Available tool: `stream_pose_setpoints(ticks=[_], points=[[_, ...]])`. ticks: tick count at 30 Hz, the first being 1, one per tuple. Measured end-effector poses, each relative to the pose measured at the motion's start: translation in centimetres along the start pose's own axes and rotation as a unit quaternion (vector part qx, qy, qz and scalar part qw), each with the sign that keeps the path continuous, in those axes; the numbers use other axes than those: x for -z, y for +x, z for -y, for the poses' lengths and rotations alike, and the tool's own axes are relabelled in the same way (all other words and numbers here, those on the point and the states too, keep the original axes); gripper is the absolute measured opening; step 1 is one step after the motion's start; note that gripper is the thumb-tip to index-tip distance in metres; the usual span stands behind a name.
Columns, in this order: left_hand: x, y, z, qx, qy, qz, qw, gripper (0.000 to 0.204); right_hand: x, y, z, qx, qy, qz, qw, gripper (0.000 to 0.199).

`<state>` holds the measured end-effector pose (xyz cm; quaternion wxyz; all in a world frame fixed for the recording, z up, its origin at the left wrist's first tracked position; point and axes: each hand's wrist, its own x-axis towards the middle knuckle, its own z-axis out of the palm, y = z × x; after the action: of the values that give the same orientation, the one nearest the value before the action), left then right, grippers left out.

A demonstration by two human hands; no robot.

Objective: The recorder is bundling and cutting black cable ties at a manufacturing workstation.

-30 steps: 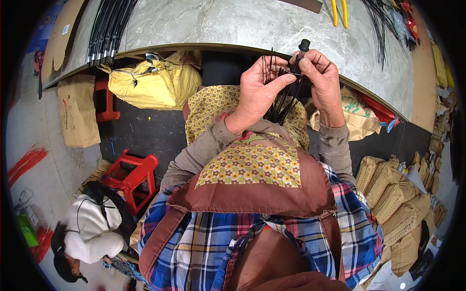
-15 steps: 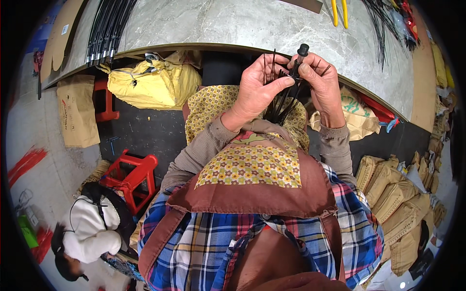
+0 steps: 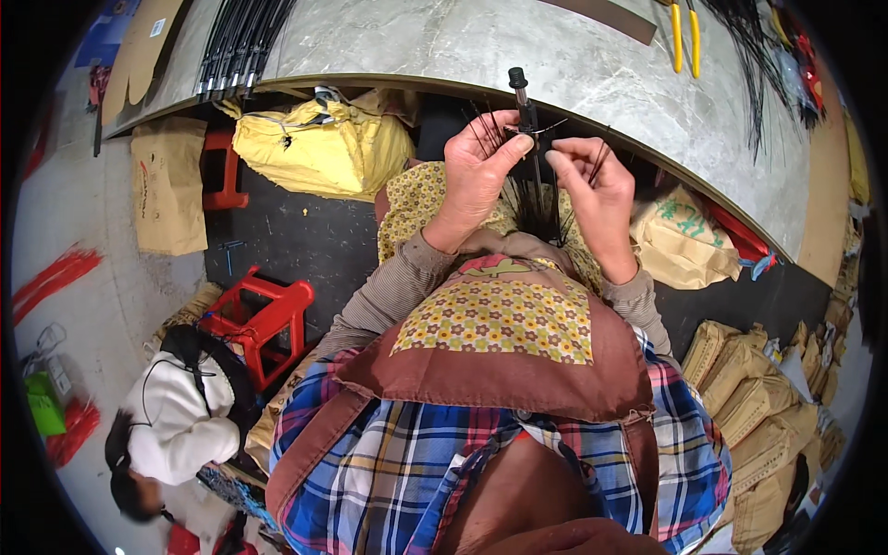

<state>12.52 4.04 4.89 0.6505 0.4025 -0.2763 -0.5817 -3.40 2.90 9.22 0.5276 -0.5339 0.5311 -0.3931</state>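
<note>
My left hand (image 3: 476, 171) is closed, thumb and forefinger pinching a slim black rod (image 3: 520, 92) with a knobbed cap at its upper end. Several thin black strips, like cable ties (image 3: 483, 129), stick up from the same hand. One thin strip crosses the rod just above the thumb. Lower down, a dark bundle (image 3: 538, 205) hangs over my lap, its lower end in shadow. My right hand (image 3: 597, 190) is a little to the right of the rod, apart from it. Its fingers are curled in a pinch, with thin black strips (image 3: 599, 159) poking out of them.
On the grey stone-patterned table (image 3: 398, 42) lie a row of black rods (image 3: 242, 46), yellow-handled pliers (image 3: 686, 42) and loose black strips (image 3: 751, 74). Below stand a yellow sack (image 3: 324, 153), paper bags (image 3: 684, 239) and a red stool (image 3: 264, 319). Another person (image 3: 180, 407) sits lower left.
My right hand has let go of the rod and drawn away from it, slightly downward. The rod, now in my left hand, has shifted left and stands more upright. The whole view has shifted slightly.
</note>
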Motion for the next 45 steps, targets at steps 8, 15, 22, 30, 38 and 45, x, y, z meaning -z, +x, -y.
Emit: stream_pose_setpoints(ticks=[8,15,22,30,38,45], points=[[0.1,-0.5,-0.6,0.007,-0.001,-0.040,0.999,0.029,-2.4,0.0,-1.3,0.202,-0.158,-0.031,0.966,0.012],[0.1,-0.6,-0.5,0.001,-0.009,-0.058,0.998,0.027,-3.4,0.2,-1.5,0.207,-0.167,-0.050,0.963,0.010],[0.8,-0.3,-0.1,0.010,-0.002,-0.045,0.999,0.026,-3.7,0.6,-1.9,0.193,-0.162,-0.050,0.966,0.007],[0.8,-0.4,-0.2,0.012,0.015,-0.051,0.999,0.026,-3.8,0.8,-2.5,0.213,-0.185,-0.046,0.958,0.007],[1.1,-0.5,-0.5,0.016,0.003,-0.077,0.997,0.025,-4.1,0.5,-1.9,0.169,-0.136,-0.021,0.976,0.009],[1.8,-0.6,0.3,-0.003,0.018,-0.076,0.997,0.025,-4.2,0.2,-2.0,0.122,-0.096,-0.022,0.988,0.011]])
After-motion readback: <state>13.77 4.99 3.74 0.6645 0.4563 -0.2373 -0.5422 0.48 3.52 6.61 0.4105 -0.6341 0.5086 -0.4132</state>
